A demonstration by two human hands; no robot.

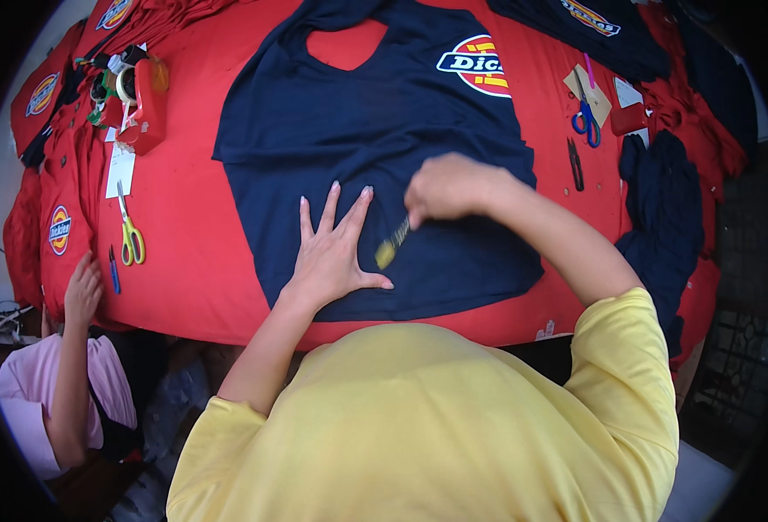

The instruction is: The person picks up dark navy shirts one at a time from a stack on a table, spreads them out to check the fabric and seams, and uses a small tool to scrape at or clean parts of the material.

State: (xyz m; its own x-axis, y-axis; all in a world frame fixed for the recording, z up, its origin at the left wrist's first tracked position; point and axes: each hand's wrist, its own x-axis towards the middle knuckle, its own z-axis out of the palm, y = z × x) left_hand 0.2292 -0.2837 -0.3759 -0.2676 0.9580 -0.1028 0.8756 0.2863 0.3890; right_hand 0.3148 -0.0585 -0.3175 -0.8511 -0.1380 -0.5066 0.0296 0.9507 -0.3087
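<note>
Pressing flat with fingers spread, the left hand [336, 248] holds down a navy shirt [375, 148] spread on the red table [184, 226]. The right hand [449, 187] is closed around a small yellow-tipped tool [391, 244] whose tip touches the shirt just beside the left thumb. Yellow scissors [130, 230] lie well left.

Single view only, worn on the head, looking steeply down from above the yellow shirt [419, 426] onto the red table [184, 226]. Facing forward and down, close to the dark blue garment [384, 130] at centre. Wide fisheye, edges bending toward a dark rim. Another person's hand [82, 291] at near left, scissors [586, 122] at far right.
</note>
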